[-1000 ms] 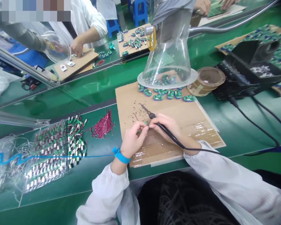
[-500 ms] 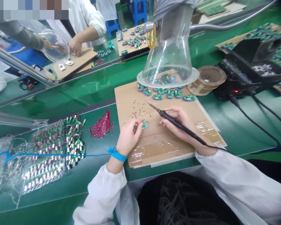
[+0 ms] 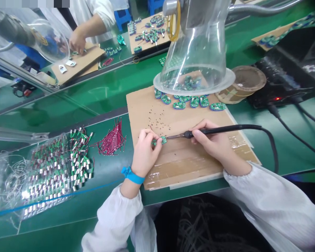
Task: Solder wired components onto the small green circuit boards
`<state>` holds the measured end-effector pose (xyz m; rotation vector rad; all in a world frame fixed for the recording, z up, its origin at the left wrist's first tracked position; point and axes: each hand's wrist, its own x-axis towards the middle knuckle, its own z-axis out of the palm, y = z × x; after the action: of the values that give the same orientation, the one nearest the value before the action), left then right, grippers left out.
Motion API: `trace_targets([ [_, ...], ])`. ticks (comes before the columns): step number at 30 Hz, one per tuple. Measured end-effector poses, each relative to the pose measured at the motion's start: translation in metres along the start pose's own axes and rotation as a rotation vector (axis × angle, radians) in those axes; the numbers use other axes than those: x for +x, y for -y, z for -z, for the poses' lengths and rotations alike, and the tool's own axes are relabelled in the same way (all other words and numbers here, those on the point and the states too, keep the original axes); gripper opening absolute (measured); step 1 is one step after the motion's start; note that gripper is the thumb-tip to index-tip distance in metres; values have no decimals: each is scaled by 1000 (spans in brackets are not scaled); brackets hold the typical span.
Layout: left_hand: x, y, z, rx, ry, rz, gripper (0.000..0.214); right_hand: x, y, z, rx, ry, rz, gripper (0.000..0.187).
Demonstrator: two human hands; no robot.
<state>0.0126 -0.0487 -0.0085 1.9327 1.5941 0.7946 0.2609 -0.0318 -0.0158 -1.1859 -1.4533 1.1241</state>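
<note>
My left hand (image 3: pixel 145 152), with a blue band on its wrist, is closed on a small green circuit board (image 3: pixel 163 140) resting at the cardboard sheet (image 3: pixel 189 159). Its fingers hide part of the board. Whether they also pinch a wire I cannot make out. In my right hand (image 3: pixel 212 140) is a black soldering iron (image 3: pixel 212 131), gripped like a pen and lying nearly level. The iron's tip points left and reaches the right edge of the board. Dark specks are scattered on the cardboard just beyond my left fingers.
Red wires (image 3: pixel 112 140) lie in a pile left of the cardboard, beside bagged white connectors (image 3: pixel 47 171). A clear fume hood (image 3: pixel 194 66) hangs over several boards (image 3: pixel 194 101). A round tub (image 3: pixel 244 84) and a black box with a red light (image 3: pixel 277 98) stand right. A co-worker's hand (image 3: pixel 78 40) is across.
My right hand has swung the soldering iron from a slant to nearly level, bringing its tip down and left to the circuit board. My left hand stays at the board.
</note>
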Motion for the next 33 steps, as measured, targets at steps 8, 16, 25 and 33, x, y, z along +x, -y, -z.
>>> trace_targets([
  [8, 2, 0, -1, 31, -25, 5, 10, 2, 1, 1, -41, 45, 36, 17],
  [16, 3, -2, -3, 40, -47, 4, 12, 0, 0, 1, -42, 61, 27, 16],
  [25, 2, -2, -3, 30, -54, -12, 12, 1, 1, 2, 33, 1, -10, 23],
  [33, 2, -1, 0, -26, -27, 14, 10, 3, 3, 0, 72, -38, -58, 29],
])
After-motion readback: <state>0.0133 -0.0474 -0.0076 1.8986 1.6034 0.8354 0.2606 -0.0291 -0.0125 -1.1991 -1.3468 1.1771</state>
